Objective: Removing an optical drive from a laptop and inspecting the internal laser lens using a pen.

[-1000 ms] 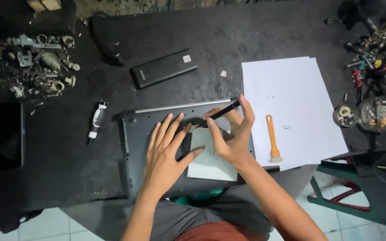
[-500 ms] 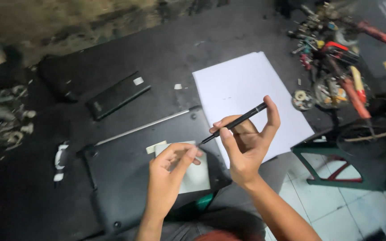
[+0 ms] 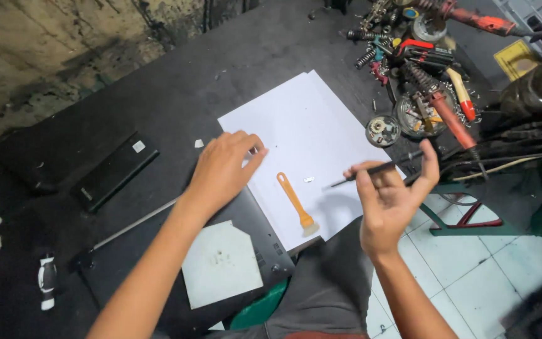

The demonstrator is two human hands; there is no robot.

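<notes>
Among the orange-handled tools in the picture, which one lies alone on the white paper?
The small orange plastic brush lies alone on the white paper sheet, between both hands. The other orange-handled tools sit in the cluttered tool pile at the upper right.

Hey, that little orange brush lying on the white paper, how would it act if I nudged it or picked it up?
The orange brush looks thin and plastic, so it is probably light and fairly stiff. It lies flat on the white paper, so a nudge would likely make it slide, not roll. The smooth sheet may shift with it, unless the left hand resting at the paper's edge holds it.
</notes>
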